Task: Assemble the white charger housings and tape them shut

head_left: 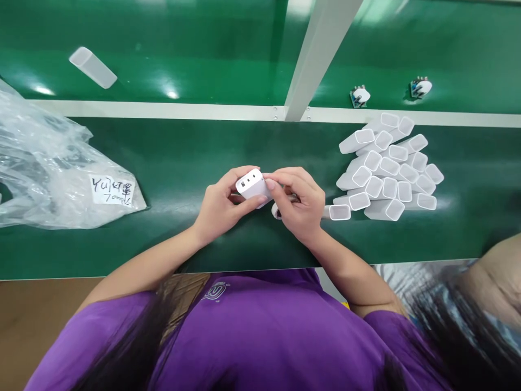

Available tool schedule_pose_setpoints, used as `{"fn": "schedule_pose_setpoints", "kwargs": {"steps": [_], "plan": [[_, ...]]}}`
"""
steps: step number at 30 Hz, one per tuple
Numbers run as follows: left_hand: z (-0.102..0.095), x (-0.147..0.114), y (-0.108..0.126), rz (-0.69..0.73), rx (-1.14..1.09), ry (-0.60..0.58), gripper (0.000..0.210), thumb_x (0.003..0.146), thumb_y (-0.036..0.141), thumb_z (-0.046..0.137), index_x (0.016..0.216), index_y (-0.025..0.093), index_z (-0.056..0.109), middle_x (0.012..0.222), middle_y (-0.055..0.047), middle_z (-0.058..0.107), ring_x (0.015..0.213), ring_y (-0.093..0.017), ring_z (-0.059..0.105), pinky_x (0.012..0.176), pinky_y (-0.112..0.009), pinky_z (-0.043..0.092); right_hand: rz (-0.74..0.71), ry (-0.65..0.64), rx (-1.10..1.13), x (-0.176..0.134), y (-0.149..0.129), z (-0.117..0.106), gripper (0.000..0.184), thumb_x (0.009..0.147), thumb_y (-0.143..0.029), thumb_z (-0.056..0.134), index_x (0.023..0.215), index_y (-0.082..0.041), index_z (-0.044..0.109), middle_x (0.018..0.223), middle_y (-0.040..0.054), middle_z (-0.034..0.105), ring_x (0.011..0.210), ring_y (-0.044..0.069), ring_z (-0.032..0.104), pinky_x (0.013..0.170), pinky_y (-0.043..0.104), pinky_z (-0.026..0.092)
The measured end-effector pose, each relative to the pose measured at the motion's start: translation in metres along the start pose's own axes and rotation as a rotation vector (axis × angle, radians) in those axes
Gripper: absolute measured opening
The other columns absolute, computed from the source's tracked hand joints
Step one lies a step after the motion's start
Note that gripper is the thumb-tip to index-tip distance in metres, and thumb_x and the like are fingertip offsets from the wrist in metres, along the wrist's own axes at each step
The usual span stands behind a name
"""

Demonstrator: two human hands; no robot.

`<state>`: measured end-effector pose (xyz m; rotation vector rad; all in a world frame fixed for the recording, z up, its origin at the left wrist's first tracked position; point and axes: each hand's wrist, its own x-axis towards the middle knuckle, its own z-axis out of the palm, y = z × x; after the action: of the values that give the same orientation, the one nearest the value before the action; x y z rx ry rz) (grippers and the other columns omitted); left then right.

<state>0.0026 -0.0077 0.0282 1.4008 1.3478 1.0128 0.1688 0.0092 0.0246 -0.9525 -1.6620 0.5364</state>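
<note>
A white USB charger [255, 187] with a row of ports on its end face is gripped between the thumb and fingers of my left hand [222, 203]. At the charger's right edge, the thumb and forefinger of my right hand [299, 203] are pinched together and touch it. Partly covered by my right hand is a small white piece with a dark inside [277, 212]; whether the curled fingers hold it or it lies on the bench, I cannot tell. Just right of that hand lies a white open-ended sleeve [340, 212].
Several white sleeves [389, 188] are piled at right. A labelled plastic bag [73, 179] lies at left. Behind the white rail [183, 112] are another sleeve [93, 68] and two small circuit assemblies [360, 96]. Another person's arm [496, 277] shows at lower right.
</note>
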Motion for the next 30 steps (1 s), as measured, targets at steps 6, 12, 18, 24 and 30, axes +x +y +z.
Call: {"fn": "schedule_pose_setpoints", "kwargs": {"steps": [6, 12, 18, 24, 30], "plan": [[0.003, -0.005, 0.001, 0.047, 0.197, 0.018, 0.059, 0.08, 0.055, 0.072, 0.129, 0.023, 0.062, 0.116, -0.006, 0.072, 0.07, -0.012, 0.065, 0.063, -0.021, 0.054, -0.05, 0.021, -0.096, -0.004, 0.003, 0.002, 0.014, 0.096, -0.022, 0.06, 0.095, -0.021, 0.074, 0.089, 0.0037, 0.072, 0.074, 0.012, 0.067, 0.056, 0.024, 0.054], [0.001, -0.008, 0.001, 0.068, 0.222, -0.037, 0.058, 0.09, 0.05, 0.062, 0.142, 0.026, 0.054, 0.117, -0.004, 0.073, 0.068, -0.013, 0.069, 0.065, -0.021, 0.056, -0.126, 0.055, -0.185, -0.002, 0.005, 0.001, 0.014, 0.096, -0.02, 0.06, 0.093, -0.022, 0.073, 0.087, 0.0033, 0.072, 0.073, 0.013, 0.068, 0.058, 0.025, 0.057], [0.0, -0.008, 0.0, 0.094, 0.286, -0.021, 0.058, 0.088, 0.047, 0.065, 0.141, 0.026, 0.055, 0.119, -0.003, 0.073, 0.067, -0.012, 0.069, 0.067, -0.021, 0.055, -0.165, 0.072, -0.187, -0.001, 0.005, 0.0, 0.013, 0.095, -0.017, 0.061, 0.093, -0.021, 0.073, 0.087, 0.0032, 0.073, 0.074, 0.013, 0.069, 0.058, 0.024, 0.058], [-0.001, -0.007, 0.0, 0.087, 0.307, -0.029, 0.061, 0.085, 0.048, 0.07, 0.141, 0.029, 0.056, 0.112, -0.004, 0.074, 0.07, -0.016, 0.069, 0.066, -0.023, 0.053, -0.096, 0.03, -0.199, -0.004, 0.008, 0.001, 0.018, 0.099, -0.025, 0.056, 0.095, -0.022, 0.073, 0.088, 0.004, 0.071, 0.076, 0.014, 0.068, 0.063, 0.027, 0.059], [-0.004, -0.005, -0.002, 0.123, 0.303, -0.024, 0.057, 0.089, 0.048, 0.064, 0.141, 0.026, 0.055, 0.102, -0.004, 0.075, 0.072, -0.017, 0.069, 0.07, -0.025, 0.053, -0.216, -0.037, -0.288, -0.005, 0.013, 0.001, 0.021, 0.1, -0.023, 0.054, 0.102, -0.021, 0.075, 0.09, 0.0051, 0.072, 0.075, 0.013, 0.067, 0.066, 0.024, 0.059]]}}
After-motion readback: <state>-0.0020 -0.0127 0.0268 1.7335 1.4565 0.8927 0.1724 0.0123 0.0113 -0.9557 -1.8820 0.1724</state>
